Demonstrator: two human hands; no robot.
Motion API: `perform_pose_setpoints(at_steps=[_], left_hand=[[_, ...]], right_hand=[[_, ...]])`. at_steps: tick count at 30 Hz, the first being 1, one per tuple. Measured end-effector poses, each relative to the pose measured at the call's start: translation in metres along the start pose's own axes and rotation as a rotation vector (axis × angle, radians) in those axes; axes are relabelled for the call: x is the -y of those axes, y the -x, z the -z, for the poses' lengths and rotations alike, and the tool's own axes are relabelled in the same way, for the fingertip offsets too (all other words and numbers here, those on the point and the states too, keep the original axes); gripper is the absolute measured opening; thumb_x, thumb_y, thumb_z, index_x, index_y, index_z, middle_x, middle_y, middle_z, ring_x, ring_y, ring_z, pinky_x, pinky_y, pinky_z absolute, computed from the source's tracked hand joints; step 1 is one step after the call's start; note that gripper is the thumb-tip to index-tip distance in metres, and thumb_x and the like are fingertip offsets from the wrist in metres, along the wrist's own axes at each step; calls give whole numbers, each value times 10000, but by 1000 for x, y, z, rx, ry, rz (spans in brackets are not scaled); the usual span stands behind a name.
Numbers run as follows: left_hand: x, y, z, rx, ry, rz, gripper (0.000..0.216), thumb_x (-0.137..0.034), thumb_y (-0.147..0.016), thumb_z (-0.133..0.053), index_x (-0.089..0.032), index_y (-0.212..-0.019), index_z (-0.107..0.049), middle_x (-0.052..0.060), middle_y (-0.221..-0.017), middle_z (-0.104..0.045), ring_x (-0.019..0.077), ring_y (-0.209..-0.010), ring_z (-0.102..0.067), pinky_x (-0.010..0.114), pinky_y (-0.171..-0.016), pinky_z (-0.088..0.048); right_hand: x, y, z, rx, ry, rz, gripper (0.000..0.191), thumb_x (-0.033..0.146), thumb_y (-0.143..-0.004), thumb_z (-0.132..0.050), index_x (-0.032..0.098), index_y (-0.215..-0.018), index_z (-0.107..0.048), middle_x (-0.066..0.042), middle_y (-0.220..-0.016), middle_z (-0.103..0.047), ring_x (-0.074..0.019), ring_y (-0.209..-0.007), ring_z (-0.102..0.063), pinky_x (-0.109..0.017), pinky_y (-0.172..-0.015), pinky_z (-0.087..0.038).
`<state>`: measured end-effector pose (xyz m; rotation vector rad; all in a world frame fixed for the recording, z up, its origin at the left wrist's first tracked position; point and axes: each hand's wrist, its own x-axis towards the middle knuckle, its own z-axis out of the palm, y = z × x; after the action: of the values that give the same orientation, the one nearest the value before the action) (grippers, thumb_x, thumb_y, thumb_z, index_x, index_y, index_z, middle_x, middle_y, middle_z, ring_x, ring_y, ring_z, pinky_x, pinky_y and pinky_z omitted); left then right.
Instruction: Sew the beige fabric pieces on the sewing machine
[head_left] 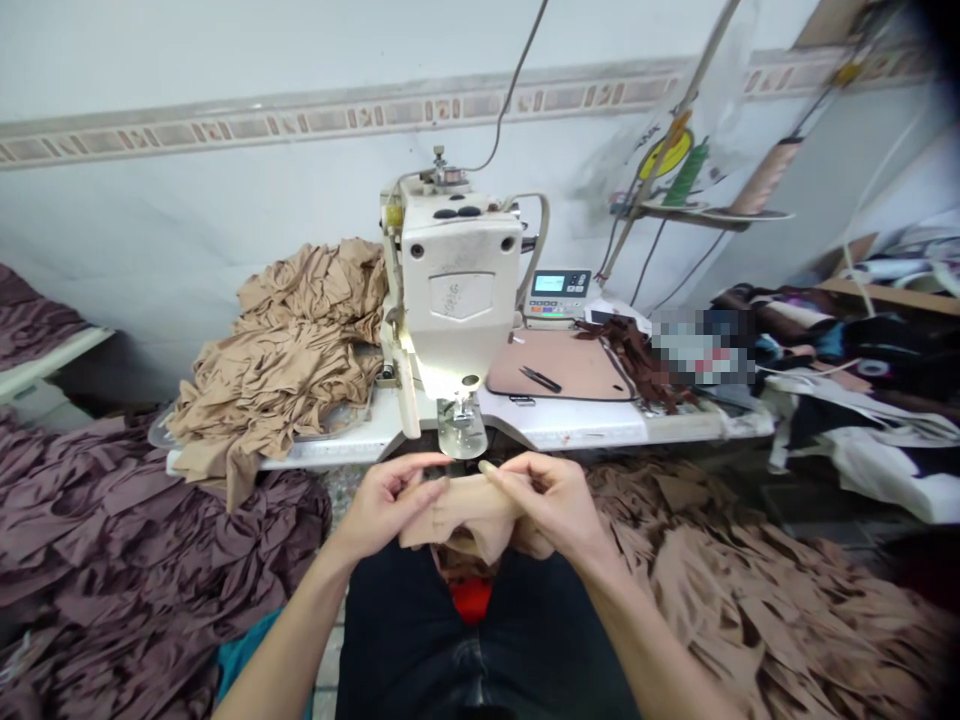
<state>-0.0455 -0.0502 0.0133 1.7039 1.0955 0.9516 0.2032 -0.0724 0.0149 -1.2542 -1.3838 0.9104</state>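
A piece of beige fabric [476, 510] is stretched between my two hands, over my lap and just in front of the sewing machine [461, 290]. My left hand [390, 503] pinches its left end between thumb and fingers. At the other end, the thumb and fingers of my right hand [551, 500] are closed on the cloth's upper edge. Its lower part hangs in loose folds. Right behind the fabric is the machine's lit needle area with its presser foot [463, 408]; the cloth is apart from it.
Tan fabric pieces [292, 350] are heaped left of the machine. Black thread snips [540, 378] lie on a pink pad [592, 365], near a control panel [556, 290]. Purple fabric [150, 560] is piled low on the left, brown fabric [750, 580] on the right. Thread cones [766, 178] stand above.
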Motion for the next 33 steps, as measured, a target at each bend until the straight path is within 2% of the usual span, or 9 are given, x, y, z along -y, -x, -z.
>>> perform_pose_setpoints(at_steps=[3,5,8,12,16,19,25,31,33], left_hand=[[1,5,1,59,-47,-60,286,-396,-982,-701,-198,-1091,-876,114,-1011,-838,260,-893,-758,330,-822,-579],[-1,3,0,49,-54,-74,280,-386,-986,-681,-188,-1011,-878,119,-1057,-846,279,-948,-772,345,-869,-585],[-4,-5,-2,4,-28,-32,287,-394,-976,-671,-175,-956,-855,91,-972,-838,250,-884,-753,302,-803,-574],[-7,-17,-7,-86,49,58,326,-452,-931,-706,-146,-882,-808,63,-829,-773,191,-737,-666,255,-678,-506],[-8,-27,-13,-182,114,130,351,-492,-870,-761,-147,-827,-718,-12,-644,-598,121,-581,-510,216,-560,-382],[-9,-36,-17,-261,116,100,324,-469,-846,-784,-173,-845,-654,-66,-589,-478,98,-525,-424,209,-523,-320],[-4,-55,-20,-361,67,-7,247,-388,-857,-777,-187,-872,-634,-4,-758,-620,142,-660,-563,237,-629,-436],[7,-69,-22,-297,137,6,292,-432,-877,-793,-196,-967,-647,-63,-602,-522,133,-559,-508,228,-583,-418],[11,-70,-23,-305,145,5,305,-457,-889,-787,-195,-962,-650,-54,-617,-548,136,-574,-526,227,-590,-427]], right_hand=[[1,9,0,-22,57,71,327,469,-875,-772,189,-707,-798,-52,-668,-756,-201,-594,-645,-292,-564,-493],[1,9,0,-61,91,116,310,447,-885,-761,194,-711,-801,-52,-681,-760,-206,-612,-652,-299,-588,-496],[-2,0,-1,-113,95,119,314,440,-893,-758,187,-711,-798,-44,-672,-740,-193,-608,-626,-295,-591,-474],[-8,-18,-2,-100,-8,44,343,481,-842,-800,167,-707,-789,-36,-644,-706,-183,-605,-591,-290,-576,-452],[-15,-32,-3,-98,-152,-45,415,554,-785,-843,152,-705,-777,-29,-635,-684,-166,-585,-558,-284,-558,-445],[-19,-37,-5,-140,-181,-66,442,580,-757,-864,152,-692,-769,-25,-631,-676,-162,-586,-549,-280,-556,-437],[-26,-47,-6,-203,-220,-70,444,587,-735,-879,156,-705,-777,-30,-646,-697,-180,-611,-582,-292,-587,-462],[-32,-55,-3,-227,-223,-64,411,554,-760,-872,152,-731,-792,-27,-671,-707,-188,-651,-603,-298,-622,-474],[-35,-51,-3,-219,-210,-70,414,561,-767,-866,152,-759,-799,-34,-695,-719,-193,-663,-607,-302,-631,-478]])
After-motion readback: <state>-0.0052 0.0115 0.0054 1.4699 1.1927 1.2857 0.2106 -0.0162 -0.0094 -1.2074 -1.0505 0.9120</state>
